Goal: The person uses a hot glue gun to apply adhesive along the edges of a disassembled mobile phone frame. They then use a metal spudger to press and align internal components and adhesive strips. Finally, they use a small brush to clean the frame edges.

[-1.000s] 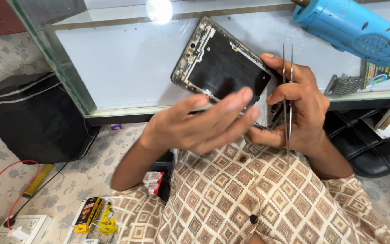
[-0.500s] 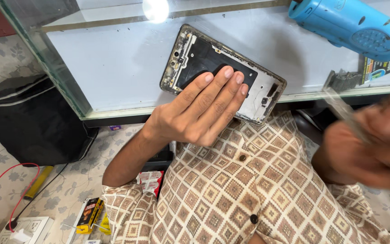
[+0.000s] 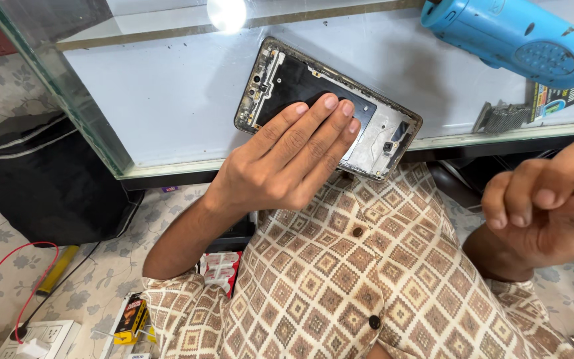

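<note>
An opened phone (image 3: 287, 80), its back cover off and its dark inner plate and metal frame showing, lies slanted on the glass counter (image 3: 167, 100) near the front edge. My left hand (image 3: 287, 166) lies flat on its lower half, fingers together, pressing it down. My right hand (image 3: 546, 206) hovers off to the right, below the counter edge and away from the phone. Its fingers are curled, and I cannot see whether anything is inside them.
A blue heat gun (image 3: 519, 40) rests on the counter's far right, with a small grey metal piece (image 3: 499, 118) below it. On the floor are a black bag (image 3: 41, 186), a yellow-handled tool (image 3: 58, 269), a red wire (image 3: 8, 266), a white power strip (image 3: 41, 336) and small packets (image 3: 129, 319).
My right hand, which held tweezers at the phone's right end, has pulled away to the right. My left hand has flattened onto the phone, which now lies on the counter.
</note>
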